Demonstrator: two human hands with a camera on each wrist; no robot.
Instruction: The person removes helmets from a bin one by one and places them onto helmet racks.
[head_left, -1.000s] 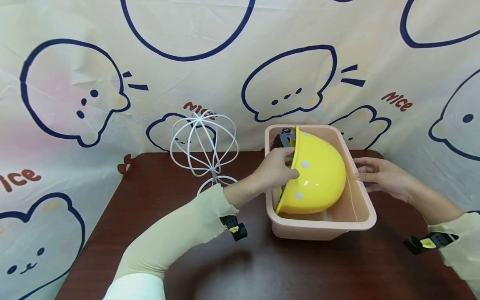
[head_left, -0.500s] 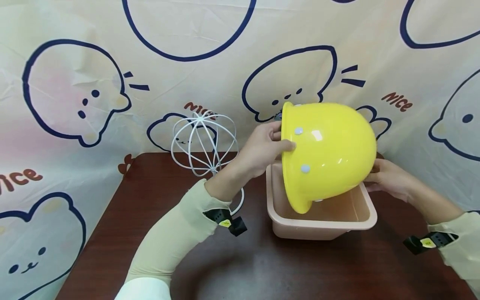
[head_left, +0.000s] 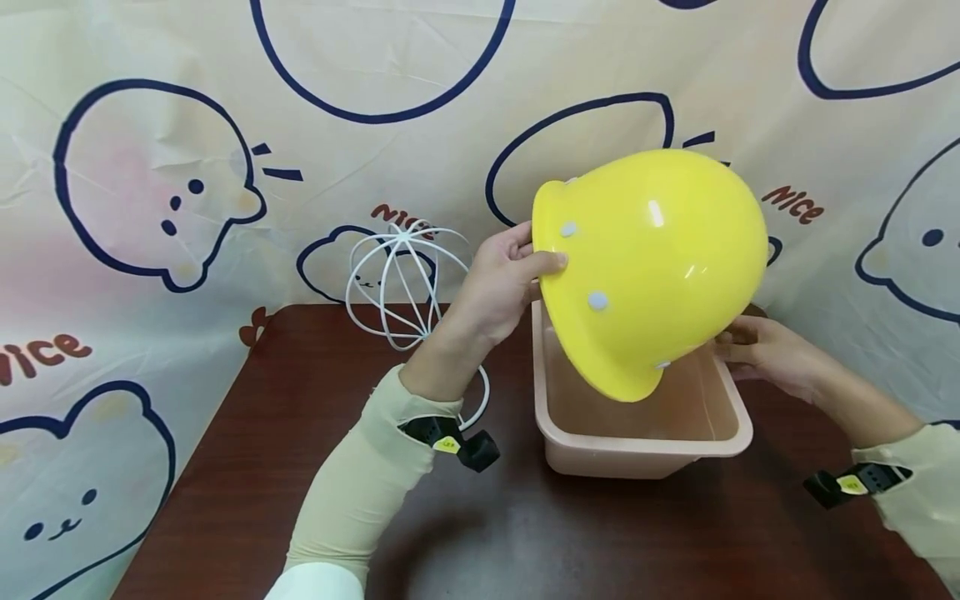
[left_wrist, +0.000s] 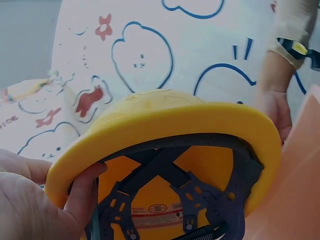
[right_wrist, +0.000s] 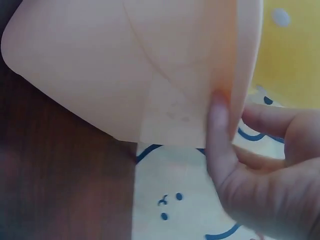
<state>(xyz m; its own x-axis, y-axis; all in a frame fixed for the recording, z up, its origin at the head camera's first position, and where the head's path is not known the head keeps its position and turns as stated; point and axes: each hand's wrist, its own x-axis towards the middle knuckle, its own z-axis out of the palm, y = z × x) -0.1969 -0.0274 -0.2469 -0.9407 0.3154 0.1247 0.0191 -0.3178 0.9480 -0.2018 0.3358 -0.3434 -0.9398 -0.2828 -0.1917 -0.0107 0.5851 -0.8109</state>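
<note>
My left hand [head_left: 495, 287] grips a yellow hard hat [head_left: 660, 258] by its brim, thumb on the outer shell and fingers inside. The hat is tilted on its side above a pinkish-beige plastic bin [head_left: 630, 457], its dome to the right. From the left wrist view, the dark suspension straps [left_wrist: 155, 167] and a label show inside the shell. My right hand [head_left: 776, 354] holds the bin's right rim, thumb against the outer wall [right_wrist: 165, 75]. Part of that hand's grip is behind the hat and rim in the head view.
A white wire whisk-shaped stand [head_left: 402, 242] is on the dark brown table [head_left: 300, 400], left of the bin and partly behind my left forearm. A cartoon-printed cloth [head_left: 420, 158] hangs behind the table.
My left hand has lifted the hard hat up out of the bin and leftward, turning it with its brim lower at the front. The right hand and the bin stay nearly still.
</note>
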